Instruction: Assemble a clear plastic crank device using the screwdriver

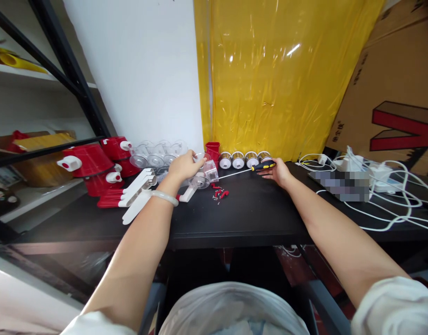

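Observation:
My left hand (186,166) is closed on a clear plastic part (210,170) above the dark table. In my right hand (278,173) is a screwdriver (263,165) with a black and yellow handle, gripped by the fingertips. Its long shaft points left, and the tip meets or lies close to the clear part's right end; I cannot tell which. Below the tip lie small red pieces (224,193) and several screws (216,197). A red plastic piece (213,151) stands just behind. Several round clear parts (158,156) sit left of my left hand, some hidden behind it.
Several cylinders with white ends (238,160) line the back. Red housings (88,167) and white handles (139,186) lie left. White cables (405,200) and a blurred flat object (339,184) occupy the right. A lined bin (231,291) stands below the table's front edge (235,237).

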Demonstrator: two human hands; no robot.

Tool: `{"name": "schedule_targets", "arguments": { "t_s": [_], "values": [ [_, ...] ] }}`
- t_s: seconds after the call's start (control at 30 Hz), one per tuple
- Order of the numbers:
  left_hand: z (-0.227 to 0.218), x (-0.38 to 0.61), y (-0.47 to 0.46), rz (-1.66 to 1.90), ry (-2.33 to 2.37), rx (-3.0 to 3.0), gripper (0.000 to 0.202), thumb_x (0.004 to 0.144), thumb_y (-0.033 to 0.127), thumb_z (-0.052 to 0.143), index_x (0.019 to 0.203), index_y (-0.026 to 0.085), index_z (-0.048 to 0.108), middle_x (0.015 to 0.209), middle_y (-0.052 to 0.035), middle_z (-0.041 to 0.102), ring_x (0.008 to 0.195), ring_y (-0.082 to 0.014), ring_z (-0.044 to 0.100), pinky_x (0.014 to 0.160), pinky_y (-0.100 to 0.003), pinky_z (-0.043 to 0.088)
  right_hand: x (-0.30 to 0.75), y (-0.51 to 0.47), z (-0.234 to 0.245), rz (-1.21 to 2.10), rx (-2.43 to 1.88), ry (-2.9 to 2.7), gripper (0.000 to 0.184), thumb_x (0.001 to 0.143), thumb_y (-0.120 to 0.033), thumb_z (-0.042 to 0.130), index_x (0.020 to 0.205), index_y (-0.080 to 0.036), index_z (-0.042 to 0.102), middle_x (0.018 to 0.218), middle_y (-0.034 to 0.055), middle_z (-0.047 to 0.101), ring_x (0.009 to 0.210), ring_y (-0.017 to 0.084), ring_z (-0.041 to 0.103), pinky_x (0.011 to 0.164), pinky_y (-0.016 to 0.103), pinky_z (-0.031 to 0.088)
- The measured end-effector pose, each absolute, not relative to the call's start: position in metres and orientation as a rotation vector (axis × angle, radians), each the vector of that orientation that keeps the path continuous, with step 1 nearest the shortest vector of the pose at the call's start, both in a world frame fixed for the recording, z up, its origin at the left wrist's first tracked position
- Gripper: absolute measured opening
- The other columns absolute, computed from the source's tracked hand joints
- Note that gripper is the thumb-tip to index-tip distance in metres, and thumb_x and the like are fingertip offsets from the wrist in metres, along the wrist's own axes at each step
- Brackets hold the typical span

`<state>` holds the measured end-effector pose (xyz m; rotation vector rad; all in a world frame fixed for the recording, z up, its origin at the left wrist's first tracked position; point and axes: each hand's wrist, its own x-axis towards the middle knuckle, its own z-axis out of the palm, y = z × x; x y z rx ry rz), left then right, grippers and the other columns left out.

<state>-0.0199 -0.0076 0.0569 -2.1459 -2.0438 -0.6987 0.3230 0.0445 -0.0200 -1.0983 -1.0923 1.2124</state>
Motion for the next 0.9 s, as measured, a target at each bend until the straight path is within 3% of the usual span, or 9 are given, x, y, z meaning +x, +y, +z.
{"name": "schedule_targets", "arguments": {
  "t_s": [0.1, 0.2, 0.47, 0.8, 0.9],
  "values": [
    [0.057, -0.020, -0.007, -0.702, -2.046, -2.145, 0.068, 0.082, 0.076, 0.036, 0.113, 0.020, 0.057, 0.112, -0.0143, 0.070, 0.097, -0.0329, 0.065, 0.078, -0.040, 0.046, 0.323, 0.040, -0.018, 1.229, -0.981, -1.087, 0.029, 0.086, -0.029, 0.034, 0.094, -0.021, 0.060, 0.086, 0.0054, 0.073, 0.073, 0.021, 0.073, 0.060, 0.028, 0.051],
    [0.057, -0.020, -0.008, -0.705, -2.047, -2.147, 0.067, 0.082, 0.076, 0.036, 0.114, 0.020, 0.057, 0.113, -0.0143, 0.069, 0.098, -0.0329, 0.065, 0.079, -0.040, 0.045, 0.325, 0.039, -0.018, 1.236, -0.953, -1.074, 0.027, 0.084, -0.026, 0.038, 0.096, -0.019, 0.062, 0.087, 0.0062, 0.073, 0.073, 0.021, 0.073, 0.061, 0.028, 0.050],
    [0.058, -0.019, -0.010, -0.706, -2.080, -2.151, 0.067, 0.082, 0.076, 0.037, 0.114, 0.021, 0.057, 0.111, -0.0140, 0.070, 0.099, -0.0322, 0.065, 0.079, -0.039, 0.045, 0.325, 0.040, -0.019, 1.175, -0.955, -1.135, 0.014, 0.090, -0.031, 0.049, 0.090, -0.021, 0.058, 0.060, 0.0027, 0.068, 0.047, 0.013, 0.064, 0.050, 0.020, 0.048],
    [0.057, -0.021, -0.007, -0.691, -2.062, -2.143, 0.067, 0.081, 0.076, 0.038, 0.114, 0.020, 0.057, 0.111, -0.0137, 0.070, 0.099, -0.0324, 0.064, 0.079, -0.039, 0.045, 0.324, 0.049, -0.027, 0.958, -1.034, -1.166, 0.032, 0.088, -0.051, 0.057, 0.076, -0.021, 0.052, 0.035, -0.0049, 0.047, 0.026, 0.009, 0.039, 0.031, 0.018, 0.030],
    [0.056, -0.022, -0.005, -0.689, -2.054, -2.143, 0.068, 0.081, 0.077, 0.037, 0.114, 0.020, 0.056, 0.112, -0.0137, 0.070, 0.099, -0.0321, 0.064, 0.079, -0.038, 0.045, 0.326, 0.049, -0.026, 1.049, -1.016, -1.111, 0.035, 0.090, -0.054, 0.048, 0.077, -0.021, 0.051, 0.036, -0.0036, 0.048, 0.027, 0.011, 0.041, 0.032, 0.020, 0.033]
  ]
}}
